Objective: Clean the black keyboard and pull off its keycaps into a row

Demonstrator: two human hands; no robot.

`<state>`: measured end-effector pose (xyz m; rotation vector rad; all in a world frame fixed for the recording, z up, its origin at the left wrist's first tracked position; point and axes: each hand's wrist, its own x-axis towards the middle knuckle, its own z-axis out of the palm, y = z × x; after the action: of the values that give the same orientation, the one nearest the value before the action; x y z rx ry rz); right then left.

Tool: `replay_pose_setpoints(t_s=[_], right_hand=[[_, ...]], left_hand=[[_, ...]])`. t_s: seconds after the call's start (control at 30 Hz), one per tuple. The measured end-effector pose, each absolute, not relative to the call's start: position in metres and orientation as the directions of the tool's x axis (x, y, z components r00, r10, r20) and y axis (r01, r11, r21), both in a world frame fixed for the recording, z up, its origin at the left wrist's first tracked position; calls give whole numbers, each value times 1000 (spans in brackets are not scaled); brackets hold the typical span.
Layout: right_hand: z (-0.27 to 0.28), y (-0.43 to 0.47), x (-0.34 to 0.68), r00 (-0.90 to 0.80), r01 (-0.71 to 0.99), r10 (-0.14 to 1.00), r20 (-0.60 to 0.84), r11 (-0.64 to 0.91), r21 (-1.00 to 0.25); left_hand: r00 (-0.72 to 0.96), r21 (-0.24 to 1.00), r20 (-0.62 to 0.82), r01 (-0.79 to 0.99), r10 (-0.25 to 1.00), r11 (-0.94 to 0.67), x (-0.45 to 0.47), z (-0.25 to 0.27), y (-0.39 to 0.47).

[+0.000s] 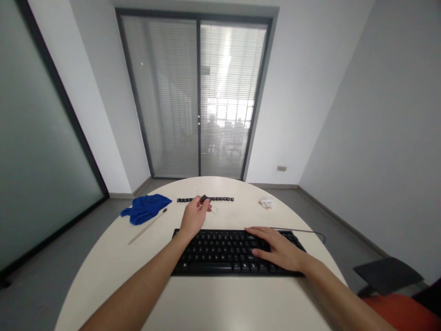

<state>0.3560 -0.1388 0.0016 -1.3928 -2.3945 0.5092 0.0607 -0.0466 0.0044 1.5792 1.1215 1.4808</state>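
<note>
A black keyboard (220, 250) lies flat on the white round table, near its front. My right hand (279, 248) rests on the keyboard's right part, fingers stretched apart, thumb over the keys. Above the far left part of the keyboard, my left hand (195, 214) is closed in a pinch. Between its fingertips is a small black piece (204, 198) with thin pale wire loops showing beside it, like a wire keycap puller; the fingers partly hide it. Behind that hand, a straight row of loose black keycaps (222, 199) runs across the table, partly covered by the hand.
A blue cloth (146, 208) lies crumpled at the left, with a thin brush (148, 226) beside it. At the right is a crumpled white tissue (266, 202). The keyboard's cable (303, 230) runs off to the right. A chair with an orange seat (401, 312) stands at lower right.
</note>
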Motion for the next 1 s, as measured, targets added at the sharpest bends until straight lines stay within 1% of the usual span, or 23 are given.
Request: replay_pose_setpoints(t_s=[0.13,0.23,0.3,0.37,0.43,0.5,0.67,0.73,0.83,0.9,1.0], right_hand=[[6,-137,391,-380,777,924,52,349,-523],[12,-134,395,-336,798,942,20,296,-524],[16,-128,385,-342,814,939,37,316,-487],[18,-119,366,-387,815,918,87,385,-432],[20,-106,341,-403,821,906,129,420,-387],[22,-92,312,-406,817,899,164,437,-376],[24,-55,242,-494,679,840,226,534,-504],[19,-46,221,-525,638,808,266,581,-506],[5,-38,200,-472,587,807,354,588,-557],[-7,-37,193,-412,523,823,391,565,-638],[-23,-35,189,-337,376,861,380,493,-784]], left_hand=[[-22,914,371,182,928,-362,48,-6,-36],[11,922,343,185,939,-339,42,-17,-33],[49,929,324,172,945,-327,40,-24,-34],[99,936,302,156,948,-314,39,-30,-37],[146,942,287,138,947,-306,37,-34,-40],[177,938,295,133,939,-320,35,-34,-43],[192,895,377,177,906,-410,27,-29,-44],[163,889,396,180,904,-421,23,-28,-42],[95,889,406,187,909,-417,18,-28,-36],[43,901,399,165,916,-400,14,-29,-31],[-20,927,359,125,933,-354,6,-32,-25]])
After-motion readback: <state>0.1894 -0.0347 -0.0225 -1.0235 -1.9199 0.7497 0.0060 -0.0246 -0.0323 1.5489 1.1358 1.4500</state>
